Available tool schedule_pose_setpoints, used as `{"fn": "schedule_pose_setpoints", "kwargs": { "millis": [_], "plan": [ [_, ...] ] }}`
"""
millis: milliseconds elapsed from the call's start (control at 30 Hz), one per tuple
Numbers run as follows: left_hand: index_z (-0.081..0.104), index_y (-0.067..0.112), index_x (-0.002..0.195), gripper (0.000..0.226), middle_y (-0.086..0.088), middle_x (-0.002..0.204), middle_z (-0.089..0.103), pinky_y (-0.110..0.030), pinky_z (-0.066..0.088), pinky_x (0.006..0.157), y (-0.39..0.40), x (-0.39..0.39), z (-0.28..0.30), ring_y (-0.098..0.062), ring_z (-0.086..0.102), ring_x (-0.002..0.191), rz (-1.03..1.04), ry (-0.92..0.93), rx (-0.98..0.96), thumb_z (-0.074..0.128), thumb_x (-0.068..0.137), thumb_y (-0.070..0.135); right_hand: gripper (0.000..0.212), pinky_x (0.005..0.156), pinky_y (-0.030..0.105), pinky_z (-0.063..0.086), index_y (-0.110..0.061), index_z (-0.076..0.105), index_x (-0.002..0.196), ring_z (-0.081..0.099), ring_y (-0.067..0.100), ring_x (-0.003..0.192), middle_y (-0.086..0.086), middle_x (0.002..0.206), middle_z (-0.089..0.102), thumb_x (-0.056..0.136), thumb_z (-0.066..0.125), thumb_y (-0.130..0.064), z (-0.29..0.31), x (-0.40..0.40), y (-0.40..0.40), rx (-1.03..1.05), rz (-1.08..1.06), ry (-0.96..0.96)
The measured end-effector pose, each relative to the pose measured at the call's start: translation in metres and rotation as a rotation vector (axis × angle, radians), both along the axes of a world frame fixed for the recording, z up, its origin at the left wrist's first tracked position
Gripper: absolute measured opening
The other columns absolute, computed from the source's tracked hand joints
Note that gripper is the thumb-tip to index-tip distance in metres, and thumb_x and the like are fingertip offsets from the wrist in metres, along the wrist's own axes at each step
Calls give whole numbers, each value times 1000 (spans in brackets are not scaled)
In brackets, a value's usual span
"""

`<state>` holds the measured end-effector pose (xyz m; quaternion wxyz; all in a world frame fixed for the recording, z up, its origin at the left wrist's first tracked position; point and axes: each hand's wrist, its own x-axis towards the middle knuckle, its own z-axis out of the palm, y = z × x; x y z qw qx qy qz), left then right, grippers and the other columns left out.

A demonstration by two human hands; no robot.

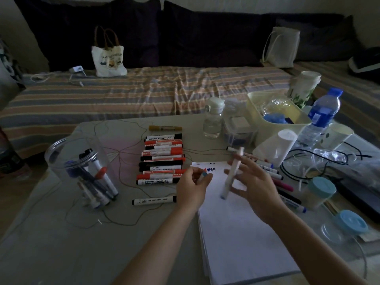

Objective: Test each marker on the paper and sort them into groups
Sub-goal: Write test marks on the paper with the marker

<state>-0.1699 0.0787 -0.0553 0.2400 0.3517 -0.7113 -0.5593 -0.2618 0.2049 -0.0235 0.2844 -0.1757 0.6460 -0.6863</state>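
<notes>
My right hand [255, 186] holds a white marker [232, 173] nearly upright over the white paper [236, 233], its blue tip pointing down just above the sheet. My left hand [192, 187] pinches the marker's blue cap [204, 175] at the paper's top left corner. Small coloured scribbles [209, 169] mark the top of the paper. A row of red and black markers [162, 159] lies left of the paper, with one black marker [154, 200] apart below it. More markers [273, 173] lie right of the paper. A clear jar [82, 171] at the left holds several markers.
A cream basket [277, 116], a water bottle [320, 118], paper cups [337, 134], a small clear bottle [212, 118] and a white roll [275, 149] crowd the back right. Blue-lidded jars [320, 190] and black cables [312, 161] lie at the right. Thin wire [123, 153] loops across the table.
</notes>
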Motion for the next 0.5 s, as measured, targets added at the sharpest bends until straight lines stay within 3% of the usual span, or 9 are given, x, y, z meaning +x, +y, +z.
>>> {"fn": "schedule_pose_setpoints", "kwargs": {
  "millis": [67,133,233,367,433,500],
  "plan": [
    [60,17,98,17,5,90,64,-17,45,67,-3,-1,-2,-9,61,82,-10,-28,-83,65,89,31,31,76,38,59,-20,65,117,71,19,95,6,105,72,93,58,-2,5,-7,4,-163,-60,-231],
    [60,18,96,15,10,86,61,-12,40,64,-6,-2,-7,-2,57,78,-58,-79,-179,64,90,32,20,60,25,52,-12,66,105,67,14,74,5,82,69,86,69,-18,2,-10,7,-53,-78,-167],
    [62,17,93,14,8,95,62,-8,38,70,-6,-4,-18,-2,54,87,-214,-164,-372,67,88,29,22,44,19,36,-9,62,86,46,10,51,-2,56,53,92,63,-30,-10,-17,6,82,-148,-24],
    [63,15,95,11,3,109,60,-19,50,86,-10,-9,-32,-7,58,99,-325,-198,-489,67,89,22,27,46,20,42,-7,63,86,57,11,50,3,63,66,98,55,-29,-15,-36,-5,158,-198,108],
    [62,16,102,14,1,118,58,-26,50,92,-12,-10,-38,-10,58,105,-335,-219,-524,65,90,22,28,45,20,45,-7,65,89,63,9,53,7,74,71,99,53,-31,-16,-46,-17,172,-179,167],
    [61,19,112,24,3,123,55,-23,45,97,-16,-11,-42,-10,54,112,-322,-227,-570,65,89,24,28,44,21,46,-7,64,90,64,10,54,9,77,71,99,53,-31,-20,-55,-32,204,-144,248]
  ]
}}
